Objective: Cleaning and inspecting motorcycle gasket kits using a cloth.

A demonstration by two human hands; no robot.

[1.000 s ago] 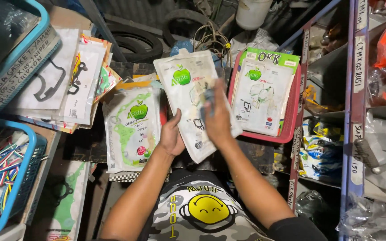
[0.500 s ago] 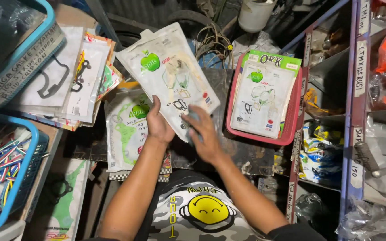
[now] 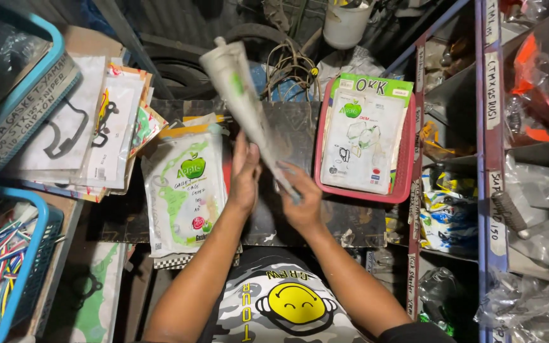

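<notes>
A flat, glossy plastic gasket packet (image 3: pixel 239 95), white with a green patch, shows nearly edge-on and motion-blurred. The left hand (image 3: pixel 244 180) presses fingers and palm against its lower part; the right hand (image 3: pixel 300 200) pinches its bottom end. It hangs above the dark worktop (image 3: pixel 300 130), between a lying packet (image 3: pixel 185 187) and a red tray (image 3: pixel 408 171), long axis running from the hands up-left.
</notes>
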